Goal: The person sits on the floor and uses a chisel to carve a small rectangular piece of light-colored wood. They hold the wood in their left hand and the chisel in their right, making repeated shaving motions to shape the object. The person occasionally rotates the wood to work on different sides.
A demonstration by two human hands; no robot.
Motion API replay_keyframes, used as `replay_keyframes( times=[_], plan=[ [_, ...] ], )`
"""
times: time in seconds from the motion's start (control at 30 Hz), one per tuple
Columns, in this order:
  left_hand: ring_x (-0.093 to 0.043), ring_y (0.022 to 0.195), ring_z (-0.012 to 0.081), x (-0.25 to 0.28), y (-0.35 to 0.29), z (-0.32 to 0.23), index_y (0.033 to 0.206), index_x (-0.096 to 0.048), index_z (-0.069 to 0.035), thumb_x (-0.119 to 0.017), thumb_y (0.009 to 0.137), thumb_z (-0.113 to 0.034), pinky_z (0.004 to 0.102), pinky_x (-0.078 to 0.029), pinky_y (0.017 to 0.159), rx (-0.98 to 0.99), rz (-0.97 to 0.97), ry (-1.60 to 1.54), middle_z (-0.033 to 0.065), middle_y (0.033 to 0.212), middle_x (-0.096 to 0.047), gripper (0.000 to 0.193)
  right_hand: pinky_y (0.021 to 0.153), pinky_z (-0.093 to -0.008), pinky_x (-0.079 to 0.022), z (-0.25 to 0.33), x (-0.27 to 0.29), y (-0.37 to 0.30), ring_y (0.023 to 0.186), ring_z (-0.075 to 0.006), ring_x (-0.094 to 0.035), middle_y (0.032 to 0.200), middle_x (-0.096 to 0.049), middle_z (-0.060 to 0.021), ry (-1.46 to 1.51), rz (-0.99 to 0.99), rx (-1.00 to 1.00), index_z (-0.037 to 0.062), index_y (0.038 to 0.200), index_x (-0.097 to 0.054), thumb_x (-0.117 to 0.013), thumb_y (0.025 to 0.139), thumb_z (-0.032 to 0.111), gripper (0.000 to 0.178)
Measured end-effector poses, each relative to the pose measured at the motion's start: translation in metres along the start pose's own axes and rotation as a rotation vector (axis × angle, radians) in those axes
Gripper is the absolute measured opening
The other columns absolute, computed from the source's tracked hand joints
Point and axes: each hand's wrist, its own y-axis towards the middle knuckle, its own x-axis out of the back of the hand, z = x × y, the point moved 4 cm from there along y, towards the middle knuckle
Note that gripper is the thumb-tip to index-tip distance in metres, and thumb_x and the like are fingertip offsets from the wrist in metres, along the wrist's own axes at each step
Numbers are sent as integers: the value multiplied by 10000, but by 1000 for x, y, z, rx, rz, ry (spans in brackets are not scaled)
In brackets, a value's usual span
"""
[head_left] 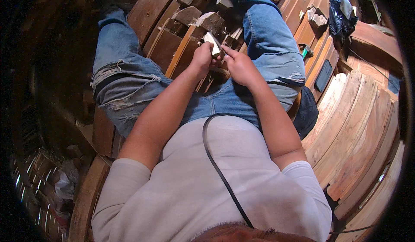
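Between my knees, my left hand (202, 58) is closed round a small pale block (210, 39), which looks like wood, its lit face turned up. Close beside it, my right hand (241, 67) grips a thin grey blade-like tool (218, 43) that lies along the block's right side. How far the tool touches the block I cannot make out, and its handle is mostly hidden in my fingers. Just beyond both hands lie several cut wooden blocks (188, 15) on stacked brown boards (179, 49).
To the right, a dark phone (323, 75) and a green-handled tool (305, 52) rest on boards. Farther off is a black plastic bag (341, 13). Curved planks (346, 125) fill the right side. A dark cable (220, 168) runs down my shirt.
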Motion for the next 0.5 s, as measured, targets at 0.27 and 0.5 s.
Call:
replay_keyframes(
  times=[0.27,0.5],
  plan=[
    [-491,559,128,-4,3,10,930,-584,-125,-432,990,-344,296,-379,500,-5,-9,-65,30,704,-587,274,865,-362,-509,11,27,-46,886,-286,-670,1006,-689,-252,17,61,-130,168,1478,-550,-508,1034,167,446],
    [-428,524,121,-7,-1,12,940,-555,-145,-368,1066,-418,281,-336,470,74,61,-176,19,679,-544,354,852,-361,-505,11,19,-59,849,-289,-646,941,-665,-243,39,52,-88,173,1483,-546,-505,1034,170,450]
  ],
)
